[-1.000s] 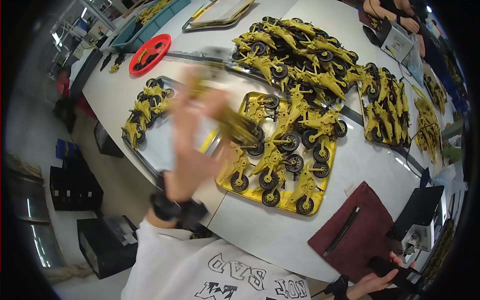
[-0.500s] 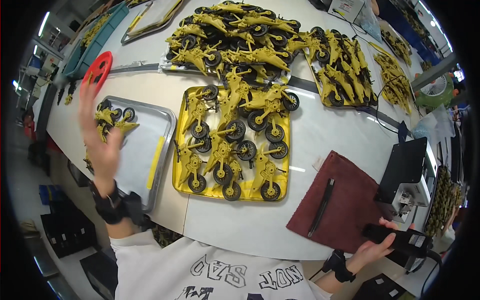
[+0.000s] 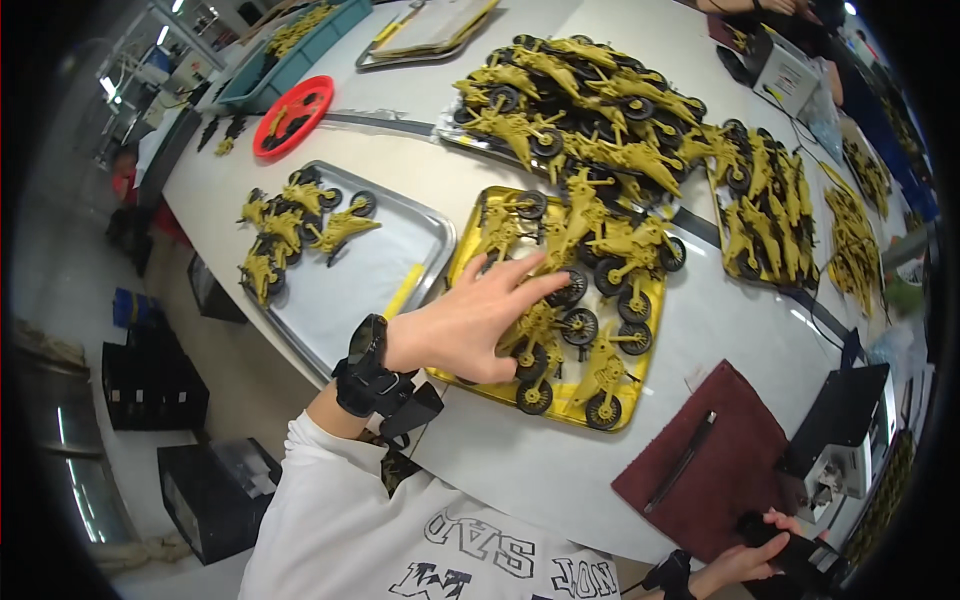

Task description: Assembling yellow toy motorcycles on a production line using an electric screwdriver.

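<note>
My left hand (image 3: pixel 455 322) reaches over the left part of a yellow tray (image 3: pixel 648 365), palm down, fingers spread. Several yellow toy motorcycles (image 3: pixel 603 370) with black wheels lie in that tray; the hand covers some of them, and no motorcycle is visibly gripped. At the lower right my right hand (image 3: pixel 740 568) has its fingers around a black handheld tool (image 3: pixel 800 565), partly lost in the dark rim. Left of the yellow tray, a grey tray (image 3: pixel 345 290) bears several more toy motorcycles (image 3: pixel 280 232) at its far-left side.
A large heap of toy motorcycles (image 3: pixel 570 100) stands behind the yellow tray, with another full tray (image 3: pixel 765 215) to its right. A maroon cloth (image 3: pixel 690 445) with a black stick (image 3: pixel 682 460) lies near a black boxy device (image 3: pixel 840 420). A red dish (image 3: pixel 320 95) sits far left.
My left hand has come from above the grey tray, rightward, to over the yellow tray. The view has turned left. My right hand stays at the black tool.
</note>
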`<control>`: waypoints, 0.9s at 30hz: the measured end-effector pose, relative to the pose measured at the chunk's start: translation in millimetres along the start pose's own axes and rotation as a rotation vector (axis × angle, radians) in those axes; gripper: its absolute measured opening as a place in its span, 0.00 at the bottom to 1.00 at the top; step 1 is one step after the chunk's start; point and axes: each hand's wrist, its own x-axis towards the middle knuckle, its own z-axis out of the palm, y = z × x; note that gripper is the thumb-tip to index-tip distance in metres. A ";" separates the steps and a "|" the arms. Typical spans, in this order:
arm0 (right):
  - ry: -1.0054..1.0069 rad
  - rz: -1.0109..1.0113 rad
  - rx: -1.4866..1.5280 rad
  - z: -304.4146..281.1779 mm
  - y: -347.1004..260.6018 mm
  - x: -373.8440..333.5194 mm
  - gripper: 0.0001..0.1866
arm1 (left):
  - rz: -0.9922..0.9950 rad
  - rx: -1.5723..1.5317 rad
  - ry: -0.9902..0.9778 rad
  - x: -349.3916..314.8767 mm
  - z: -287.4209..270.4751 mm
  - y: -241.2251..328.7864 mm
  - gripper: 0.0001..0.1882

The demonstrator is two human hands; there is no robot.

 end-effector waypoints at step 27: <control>0.189 0.068 0.046 11.6 -10.9 5.9 0.32 | 0.524 -0.180 0.011 90.6 104.7 165.5 0.51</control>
